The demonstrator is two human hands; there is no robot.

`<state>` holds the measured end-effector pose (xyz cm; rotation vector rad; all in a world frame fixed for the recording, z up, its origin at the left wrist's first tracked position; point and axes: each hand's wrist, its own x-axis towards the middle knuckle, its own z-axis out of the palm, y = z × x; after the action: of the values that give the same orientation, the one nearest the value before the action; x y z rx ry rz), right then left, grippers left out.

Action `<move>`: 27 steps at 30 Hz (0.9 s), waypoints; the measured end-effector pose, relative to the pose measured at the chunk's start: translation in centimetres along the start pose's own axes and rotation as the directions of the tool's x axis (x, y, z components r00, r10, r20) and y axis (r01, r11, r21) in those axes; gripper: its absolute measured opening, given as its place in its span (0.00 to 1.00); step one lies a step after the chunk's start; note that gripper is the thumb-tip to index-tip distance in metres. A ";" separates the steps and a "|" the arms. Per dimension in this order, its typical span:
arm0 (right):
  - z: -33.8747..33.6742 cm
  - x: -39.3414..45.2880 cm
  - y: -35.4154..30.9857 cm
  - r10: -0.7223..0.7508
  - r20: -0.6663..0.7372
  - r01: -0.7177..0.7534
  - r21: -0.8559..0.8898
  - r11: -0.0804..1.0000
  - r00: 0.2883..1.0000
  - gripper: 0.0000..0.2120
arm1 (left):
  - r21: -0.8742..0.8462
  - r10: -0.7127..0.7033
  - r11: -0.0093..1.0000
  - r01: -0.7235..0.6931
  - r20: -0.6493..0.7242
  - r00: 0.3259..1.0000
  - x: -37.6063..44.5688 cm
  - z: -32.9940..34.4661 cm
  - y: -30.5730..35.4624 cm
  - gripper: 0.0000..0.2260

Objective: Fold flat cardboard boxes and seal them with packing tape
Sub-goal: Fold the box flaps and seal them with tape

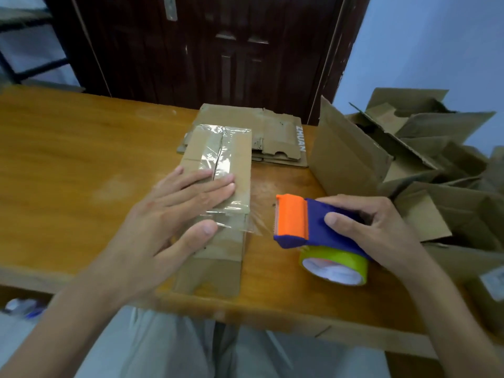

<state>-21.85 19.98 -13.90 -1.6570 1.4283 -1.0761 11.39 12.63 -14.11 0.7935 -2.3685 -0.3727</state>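
A small folded cardboard box [240, 159] lies on the wooden table [81, 165], its centre seam covered lengthwise by clear tape. My left hand [177, 208] presses flat on the box's near half, fingers straight across the seam. My right hand [373, 227] grips a blue and orange tape dispenser [302, 222] with a yellow-green roll [335, 266], just right of the box. A clear strip of tape [259, 222] stretches from the box's near right corner to the dispenser's blade.
A stack of flat cardboard blanks [283, 135] lies behind the box. A heap of opened and folded boxes [425, 165] fills the table's right side. A dark wooden door [218, 45] stands behind the table. My lap is under the near edge.
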 end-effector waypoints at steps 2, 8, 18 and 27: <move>-0.1 -0.2 -0.2 0.003 0.005 -0.003 -0.021 1.000 1.000 0.15 | 0.007 0.002 1.000 -0.002 -0.013 1.000 0.1 0.3 -0.1 0.21; -0.1 1.0 -3.0 -0.010 0.075 0.042 -0.445 0.895 0.997 0.24 | 0.054 0.042 0.998 -0.040 -0.039 0.998 -0.3 0.7 -0.1 0.25; 3.6 1.9 -9.3 -0.104 0.132 0.159 -0.932 0.325 0.986 0.23 | 0.068 0.002 0.998 0.004 -0.084 0.996 0.0 1.0 0.3 0.26; 7.4 1.8 -1.2 -0.310 -0.156 -0.081 -0.967 0.240 0.938 0.17 | 0.012 -0.044 0.999 0.047 -0.197 0.979 0.0 2.2 0.5 0.19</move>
<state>-14.54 18.26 -15.67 -2.5372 2.5676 -0.4128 9.77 13.19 -15.54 0.8524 -2.1751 -0.2805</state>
